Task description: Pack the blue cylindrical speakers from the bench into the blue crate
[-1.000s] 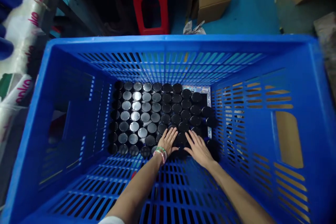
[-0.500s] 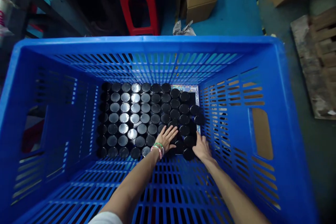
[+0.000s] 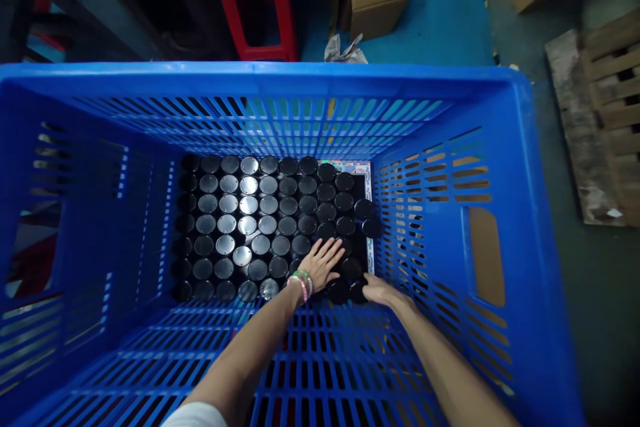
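Many black round canisters (image 3: 267,205) with flat shiny tops stand in close rows on the floor of a deep blue plastic crate (image 3: 265,83). My left hand (image 3: 321,265), with beaded bracelets at the wrist, lies spread over canisters in the right part of the rows. My right hand (image 3: 383,289) is at the near right end, its fingers curled against the side of a black canister (image 3: 357,291); part of its grip is hidden. Two canisters (image 3: 367,217) at the right end sit out of line with the rows.
Slotted crate walls surround both arms. A patterned sheet edge (image 3: 369,250) shows beneath the canisters on the right. Beyond the crate are a red stool (image 3: 260,10), an open cardboard box (image 3: 383,3), crumpled paper (image 3: 345,50) and a wooden pallet (image 3: 613,113).
My right hand has moved toward me, down to the near corner canister. My left hand has shifted slightly right over the canisters, still spread. The camera view has shifted a little.
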The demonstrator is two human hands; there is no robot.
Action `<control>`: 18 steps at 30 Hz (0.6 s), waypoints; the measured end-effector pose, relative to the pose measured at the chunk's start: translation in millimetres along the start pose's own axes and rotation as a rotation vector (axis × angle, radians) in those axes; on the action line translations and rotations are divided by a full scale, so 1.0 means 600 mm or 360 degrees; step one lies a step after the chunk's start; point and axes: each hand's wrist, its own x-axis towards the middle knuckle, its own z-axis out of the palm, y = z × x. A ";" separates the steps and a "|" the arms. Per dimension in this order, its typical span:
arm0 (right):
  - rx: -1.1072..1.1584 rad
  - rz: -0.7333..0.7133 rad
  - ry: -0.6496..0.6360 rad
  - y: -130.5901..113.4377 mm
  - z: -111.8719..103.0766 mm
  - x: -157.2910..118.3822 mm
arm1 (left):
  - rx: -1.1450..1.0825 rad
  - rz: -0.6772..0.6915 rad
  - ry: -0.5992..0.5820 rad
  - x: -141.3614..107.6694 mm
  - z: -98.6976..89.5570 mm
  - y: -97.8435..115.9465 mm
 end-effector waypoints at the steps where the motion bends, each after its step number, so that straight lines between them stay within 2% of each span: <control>1: 0.0052 -0.0034 0.0015 0.001 -0.001 0.004 | 0.0018 -0.0003 -0.0014 -0.007 0.000 -0.009; 5: 0.0191 0.0020 0.0159 -0.018 0.023 0.018 | 0.0139 -0.0080 -0.0084 -0.020 0.010 -0.022; 8: 0.0193 0.0145 0.0224 -0.031 0.045 0.021 | 0.0181 -0.0190 -0.0036 -0.016 0.019 -0.016; 13: 0.0267 0.0240 0.0154 -0.026 0.046 0.018 | 0.0216 -0.0324 0.0034 -0.011 0.024 -0.017; 18: 0.0160 0.0123 -0.0041 -0.039 0.033 0.008 | 0.0248 -0.0330 0.0056 -0.011 0.023 -0.020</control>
